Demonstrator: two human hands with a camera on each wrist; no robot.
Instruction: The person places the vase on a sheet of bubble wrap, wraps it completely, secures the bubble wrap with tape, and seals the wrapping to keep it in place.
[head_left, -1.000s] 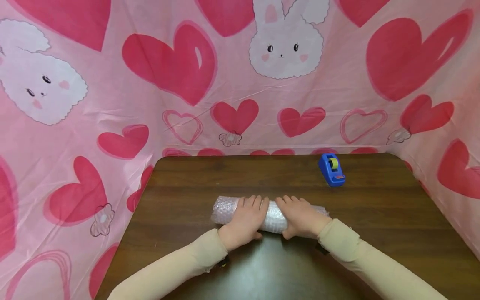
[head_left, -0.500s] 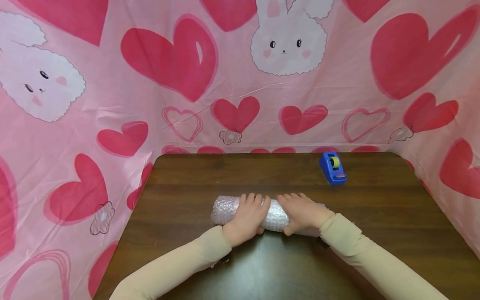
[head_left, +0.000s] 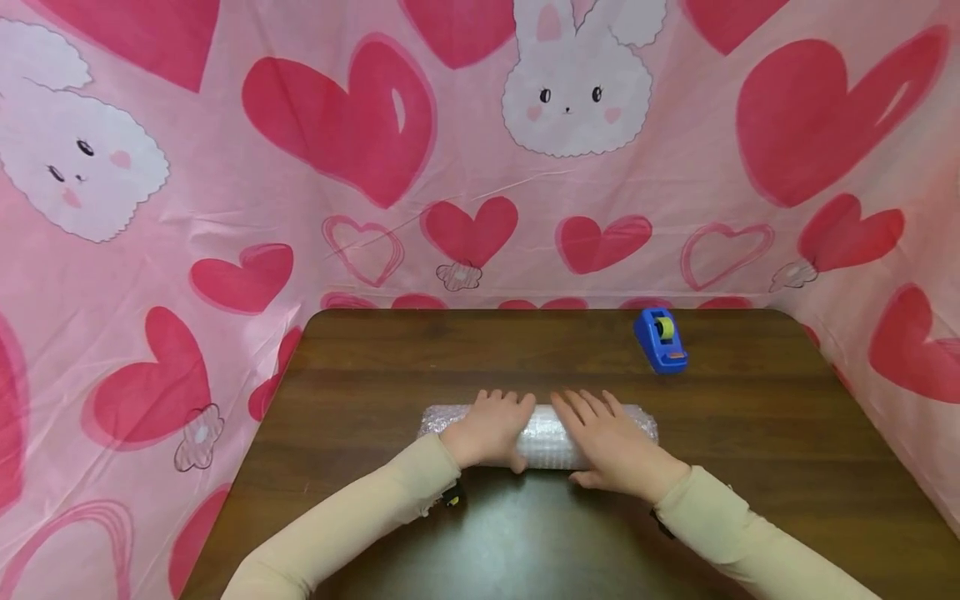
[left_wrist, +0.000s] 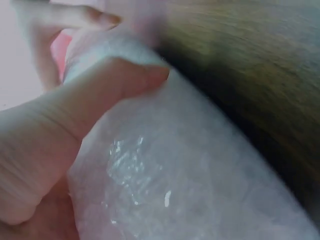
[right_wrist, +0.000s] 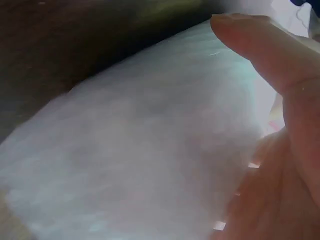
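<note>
Well inside table [head_left: 367, 358] edges, left hand [head_left: 491, 429], right hand [head_left: 618, 446] rest on bubble-wrap roll [head_left: 545, 440], fingers extended.

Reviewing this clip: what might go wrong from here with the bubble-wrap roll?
It might unwind: I see no tape on the visible part of the bubble-wrap roll, where the left grip and right grip rest across it. The blue tape dispenser stands apart, farther back on the table, so reaching for it may leave one side loose. Being rounded, the roll could also shift if let go.
</note>
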